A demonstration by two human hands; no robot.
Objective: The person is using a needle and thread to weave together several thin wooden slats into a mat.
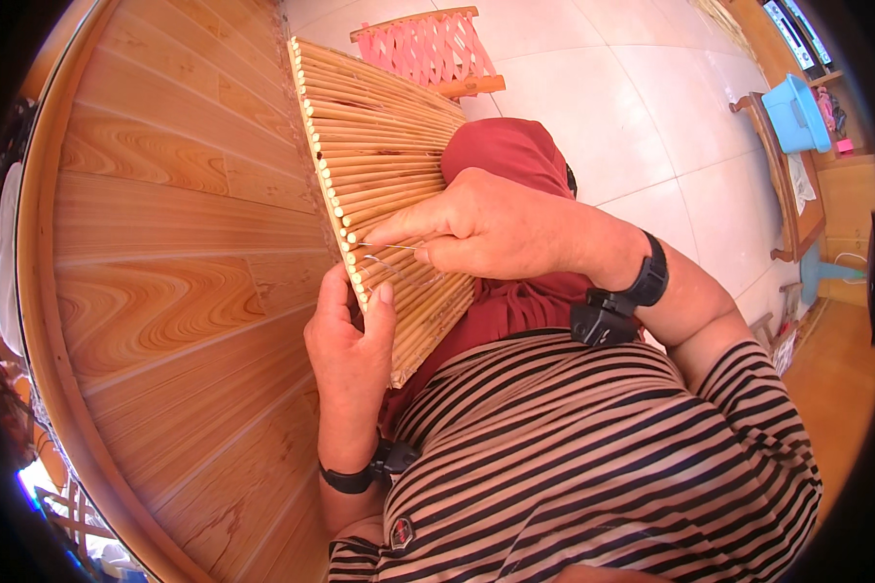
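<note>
A mat of thin yellow reed sticks (384, 146), laid side by side, rests across my lap. Its cut ends form a slanting edge on the left. My left hand (348, 350) pinches that edge near its lower end, thumb on top and fingers beneath. My right hand (506, 228) lies over the sticks, index finger stretched to the stick ends just above the left hand. A thin, shiny needle-like piece (395, 246) runs from the right thumb toward the edge. A pale loop of thread (384, 264) seems to lie just below it.
Wood-grain planks (165, 223) with a curved rim fill the left side. Beyond the mat, a low stool with pink webbing (423, 49) stands on pale floor tiles (622, 117). A blue plastic basin (795, 112) sits on a wooden stool (797, 214) at the far right, beside a cabinet.
</note>
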